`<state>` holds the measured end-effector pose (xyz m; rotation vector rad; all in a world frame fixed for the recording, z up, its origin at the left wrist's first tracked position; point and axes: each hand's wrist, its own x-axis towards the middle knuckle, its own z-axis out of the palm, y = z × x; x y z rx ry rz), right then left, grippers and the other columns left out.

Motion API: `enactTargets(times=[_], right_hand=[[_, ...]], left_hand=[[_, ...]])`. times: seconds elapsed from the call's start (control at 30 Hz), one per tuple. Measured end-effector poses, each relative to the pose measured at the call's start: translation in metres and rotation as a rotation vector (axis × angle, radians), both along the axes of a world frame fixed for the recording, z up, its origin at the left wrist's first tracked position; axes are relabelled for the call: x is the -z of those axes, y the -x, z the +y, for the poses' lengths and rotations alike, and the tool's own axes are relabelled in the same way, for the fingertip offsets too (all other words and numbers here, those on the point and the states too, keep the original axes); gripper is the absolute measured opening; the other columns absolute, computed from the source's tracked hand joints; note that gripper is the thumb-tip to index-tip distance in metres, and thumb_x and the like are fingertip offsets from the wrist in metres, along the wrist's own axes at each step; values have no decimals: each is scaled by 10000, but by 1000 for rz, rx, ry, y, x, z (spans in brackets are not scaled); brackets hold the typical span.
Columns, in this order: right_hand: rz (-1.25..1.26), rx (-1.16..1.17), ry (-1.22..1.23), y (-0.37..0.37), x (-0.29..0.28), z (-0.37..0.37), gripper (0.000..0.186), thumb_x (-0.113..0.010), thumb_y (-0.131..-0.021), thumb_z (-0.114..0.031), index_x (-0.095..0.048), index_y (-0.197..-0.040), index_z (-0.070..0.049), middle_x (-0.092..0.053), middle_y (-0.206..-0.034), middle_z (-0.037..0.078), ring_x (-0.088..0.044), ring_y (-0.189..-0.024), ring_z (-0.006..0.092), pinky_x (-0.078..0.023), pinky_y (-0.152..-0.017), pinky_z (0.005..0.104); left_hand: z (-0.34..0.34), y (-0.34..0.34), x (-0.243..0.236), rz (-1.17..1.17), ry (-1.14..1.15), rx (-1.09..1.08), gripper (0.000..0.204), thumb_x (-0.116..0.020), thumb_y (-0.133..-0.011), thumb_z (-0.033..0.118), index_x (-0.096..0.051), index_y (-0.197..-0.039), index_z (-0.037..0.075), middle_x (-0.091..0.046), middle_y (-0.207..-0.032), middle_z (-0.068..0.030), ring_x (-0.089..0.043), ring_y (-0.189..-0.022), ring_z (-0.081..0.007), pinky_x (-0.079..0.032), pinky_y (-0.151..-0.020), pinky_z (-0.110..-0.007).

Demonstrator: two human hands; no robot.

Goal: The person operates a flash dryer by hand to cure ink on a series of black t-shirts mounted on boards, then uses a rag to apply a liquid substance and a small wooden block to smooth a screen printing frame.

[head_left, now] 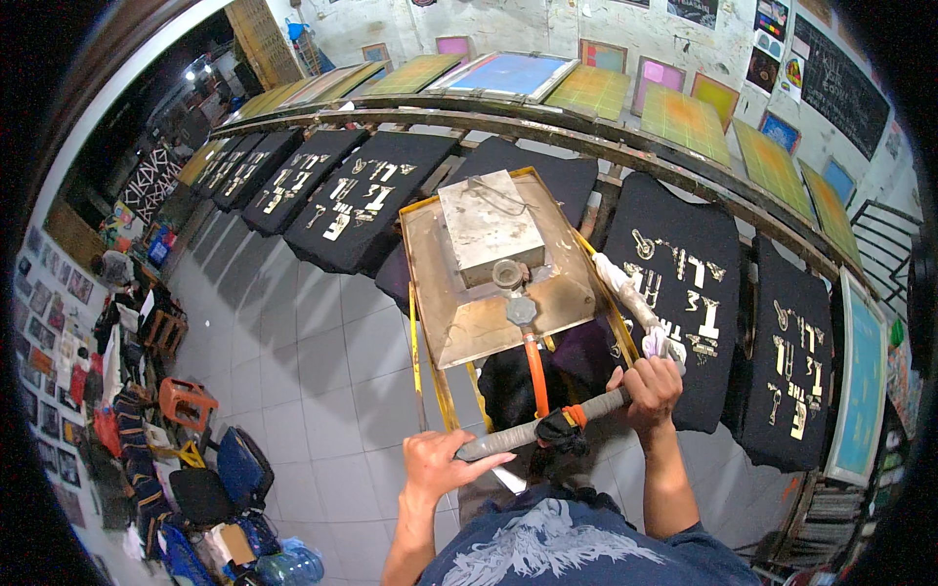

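A grey tape-wrapped handlebar (508, 438) runs across in front of my body. My left hand (437, 463) is closed around its left end, with the thumb lying along the bar. At the right end my right hand (649, 391) is wrapped round it in a fist. The bar belongs to a yellow-framed cart carrying a wide metal hood (440, 327) with a silver box (489, 220) on top. An orange hose (535, 371) runs from a grey round fitting (521, 312) down to the bar, where black and orange wrapping (561, 428) binds it. The hood covers part of a black shirt.
Black printed T-shirts (342, 210) lie on boards in a long row, with more shirts (674, 293) to the right. Screen frames (503, 73) rest along the rail behind. An orange stool (188, 402), a blue chair (244, 467) and a water jug (290, 565) stand at lower left on the tiled floor (327, 391).
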<state>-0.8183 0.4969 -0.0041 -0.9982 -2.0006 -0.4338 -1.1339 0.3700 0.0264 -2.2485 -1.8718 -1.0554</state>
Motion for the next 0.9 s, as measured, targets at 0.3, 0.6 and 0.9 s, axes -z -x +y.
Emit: enactTargets(times=[0.3, 0.6, 0.9], right_hand=[[-58, -96, 85, 67, -10, -6, 293, -740, -787, -148, -481, -650, -128, -455, -649, 45, -531, -585, 239, -374, -545, 386], [-110, -194, 28, 66, 6, 43, 315, -822, -616, -322, -549, -667, -173, -499, -658, 17, -570, -596, 222, -418, -539, 378], [-103, -280, -21, 78, 7, 75, 349, -844, -519, -275, -540, -653, -168, -485, -654, 10, -560, -599, 217, -397, -539, 377]], left_hand=[[16, 81, 9, -73, -28, -75, 599, -1008, -496, 562, -643, -616, 101, -590, -529, -29, -604, -486, -225, -471, -498, -344], [2, 57, -1, -31, -55, -210, 568, -996, -554, 542, -665, -667, 94, -601, -545, -46, -592, -495, -248, -469, -512, -362], [5, 54, 10, -80, -134, -243, 531, -1000, -579, 506, -659, -653, 106, -568, -508, -19, -572, -456, -222, -425, -466, -344]])
